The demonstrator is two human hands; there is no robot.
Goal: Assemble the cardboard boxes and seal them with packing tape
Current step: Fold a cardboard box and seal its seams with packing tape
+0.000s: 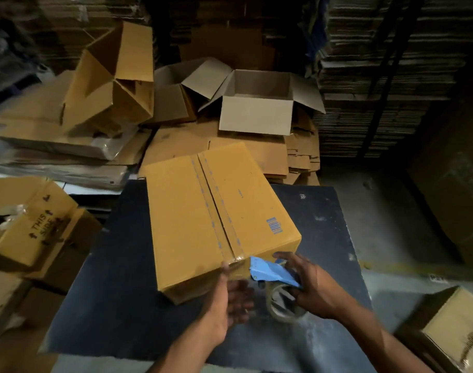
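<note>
The right hand (314, 285) is gripping the tape dispenser (273, 274) at the box's (216, 211) near edge; the left hand's (227, 297) open fingers (225, 267) are touching it.

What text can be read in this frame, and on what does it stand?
"THIS SIDE", with arrows beside it: on the open box at the left, printed sideways; any further words are hidden.
Blue printed block on the taped box on the table: too small to read.
Blue marks along the tape over the seam: blurred, unreadable.
Blue tape dispenser: no text visible.
</note>
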